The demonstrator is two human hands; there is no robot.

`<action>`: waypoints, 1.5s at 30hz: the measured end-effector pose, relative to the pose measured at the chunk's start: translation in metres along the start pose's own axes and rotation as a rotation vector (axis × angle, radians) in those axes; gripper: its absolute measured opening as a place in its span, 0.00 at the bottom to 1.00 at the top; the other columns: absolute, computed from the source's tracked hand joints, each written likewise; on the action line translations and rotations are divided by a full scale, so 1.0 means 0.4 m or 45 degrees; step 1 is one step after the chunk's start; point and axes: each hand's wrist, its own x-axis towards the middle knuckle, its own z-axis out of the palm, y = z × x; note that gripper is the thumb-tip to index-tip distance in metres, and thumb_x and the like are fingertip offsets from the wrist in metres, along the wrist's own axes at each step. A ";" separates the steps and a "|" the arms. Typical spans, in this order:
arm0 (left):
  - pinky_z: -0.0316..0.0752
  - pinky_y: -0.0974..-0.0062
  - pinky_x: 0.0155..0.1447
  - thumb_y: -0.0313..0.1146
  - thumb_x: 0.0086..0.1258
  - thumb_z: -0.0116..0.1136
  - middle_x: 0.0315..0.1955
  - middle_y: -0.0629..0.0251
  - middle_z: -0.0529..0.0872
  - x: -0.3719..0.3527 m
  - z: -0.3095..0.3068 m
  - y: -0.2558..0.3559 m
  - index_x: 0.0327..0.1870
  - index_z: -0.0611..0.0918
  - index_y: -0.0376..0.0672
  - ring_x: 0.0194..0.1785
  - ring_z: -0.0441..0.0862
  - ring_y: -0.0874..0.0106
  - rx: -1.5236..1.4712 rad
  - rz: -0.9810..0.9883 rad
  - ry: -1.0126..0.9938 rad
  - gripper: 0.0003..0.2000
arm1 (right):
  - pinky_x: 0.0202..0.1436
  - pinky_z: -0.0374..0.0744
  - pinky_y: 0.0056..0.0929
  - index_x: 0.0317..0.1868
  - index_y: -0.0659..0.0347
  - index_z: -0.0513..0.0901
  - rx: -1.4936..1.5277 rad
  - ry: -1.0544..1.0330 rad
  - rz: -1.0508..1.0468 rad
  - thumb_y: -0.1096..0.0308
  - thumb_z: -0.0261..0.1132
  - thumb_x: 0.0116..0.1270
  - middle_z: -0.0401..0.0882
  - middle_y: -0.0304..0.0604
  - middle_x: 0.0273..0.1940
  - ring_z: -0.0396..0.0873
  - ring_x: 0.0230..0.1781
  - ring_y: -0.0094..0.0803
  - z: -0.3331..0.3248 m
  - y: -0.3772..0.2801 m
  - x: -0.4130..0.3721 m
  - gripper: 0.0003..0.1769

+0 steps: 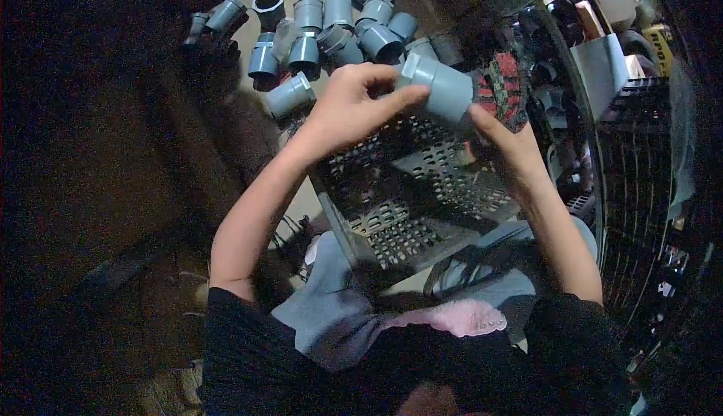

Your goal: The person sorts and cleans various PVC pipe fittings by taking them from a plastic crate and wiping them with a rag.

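Your left hand (pixel 350 107) clamped on grey fitting (pixel 447 91) at collar; your right hand (pixel 514 143) gripping opposite end, red-black material (pixel 503 85) beside it; perforated crate (pixel 384 224) below both.

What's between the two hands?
Head view: a grey pipe fitting, with the left hand at its collared end, the right hand at the other.

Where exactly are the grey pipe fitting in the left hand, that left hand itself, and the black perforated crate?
Grey pipe fitting (pixel 448 91): head view, on its smooth wide body.
Left hand (pixel 350 104): head view, on the back of the hand.
Black perforated crate (pixel 468 207): head view, on its perforated surface.
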 end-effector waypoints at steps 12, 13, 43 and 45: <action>0.67 0.76 0.56 0.48 0.58 0.66 0.46 0.61 0.78 -0.008 0.061 -0.008 0.57 0.69 0.33 0.49 0.74 0.74 -0.890 -0.316 0.090 0.33 | 0.51 0.73 0.28 0.54 0.61 0.74 0.187 -0.046 -0.062 0.55 0.66 0.61 0.77 0.38 0.47 0.75 0.46 0.26 0.014 0.012 -0.007 0.25; 0.67 0.76 0.57 0.48 0.57 0.66 0.47 0.61 0.78 -0.008 0.055 -0.011 0.58 0.68 0.33 0.50 0.74 0.74 -0.937 -0.290 0.103 0.34 | 0.51 0.73 0.28 0.54 0.61 0.74 0.206 -0.060 -0.050 0.55 0.65 0.62 0.77 0.38 0.47 0.75 0.46 0.26 0.014 -0.003 -0.010 0.24; 0.49 0.73 0.70 0.48 0.76 0.35 0.61 0.55 0.64 -0.035 0.114 0.001 0.70 0.47 0.35 0.66 0.58 0.68 -0.483 0.017 0.312 0.31 | 0.71 0.47 0.42 0.66 0.67 0.58 -0.763 -0.434 -0.752 0.53 0.45 0.72 0.48 0.59 0.69 0.45 0.71 0.49 0.040 0.086 -0.055 0.31; 0.49 0.72 0.70 0.45 0.76 0.37 0.62 0.54 0.64 -0.046 0.130 -0.025 0.70 0.47 0.35 0.66 0.60 0.67 -0.632 -0.046 0.252 0.30 | 0.71 0.42 0.49 0.68 0.66 0.54 -1.040 -0.399 -0.964 0.50 0.45 0.71 0.37 0.64 0.71 0.36 0.72 0.59 0.048 0.098 -0.056 0.34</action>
